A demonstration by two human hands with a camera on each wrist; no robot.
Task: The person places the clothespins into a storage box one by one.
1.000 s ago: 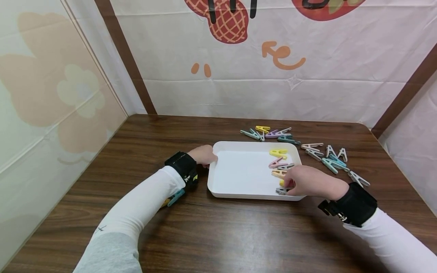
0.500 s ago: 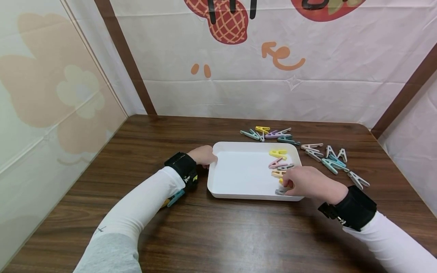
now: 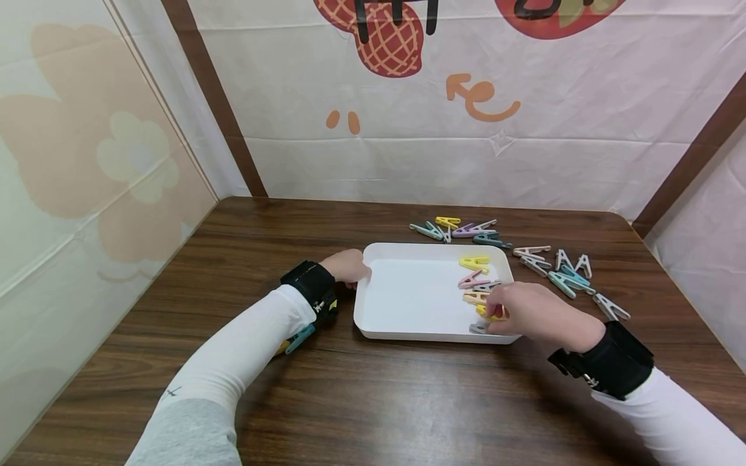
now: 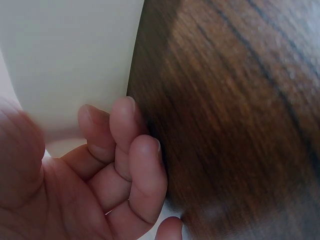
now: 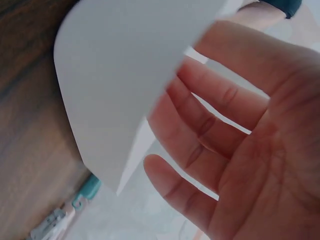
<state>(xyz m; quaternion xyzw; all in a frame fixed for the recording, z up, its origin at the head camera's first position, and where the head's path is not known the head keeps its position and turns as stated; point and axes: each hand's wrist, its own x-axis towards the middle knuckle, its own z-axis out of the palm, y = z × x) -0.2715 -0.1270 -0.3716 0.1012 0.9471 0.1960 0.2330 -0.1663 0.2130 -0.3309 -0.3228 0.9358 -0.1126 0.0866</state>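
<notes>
A white tray [image 3: 408,298] lies on the table with a column of clothespins along its right side. These include yellow [image 3: 474,262], pink [image 3: 471,279] and pale orange [image 3: 474,297] ones. My left hand [image 3: 348,266] grips the tray's left rim, its fingers curled against the outer wall in the left wrist view. Inside the tray's near right corner, my right hand [image 3: 527,314] hovers with loosely bent fingers over a grey clothespin [image 3: 478,329] and a partly covered yellow clothespin [image 3: 485,312]. In the right wrist view the tray wall hides some fingertips.
Behind the tray lie several loose clothespins, among them a purple one [image 3: 466,231]. More are scattered to its right, such as a teal one [image 3: 562,283] and a grey one [image 3: 610,306]. Others, including a blue one [image 3: 300,338], show beside the left forearm.
My right hand has let go of the grey clothespin and drawn slightly right, showing more of the yellow one. My left hand has stayed on the rim.
</notes>
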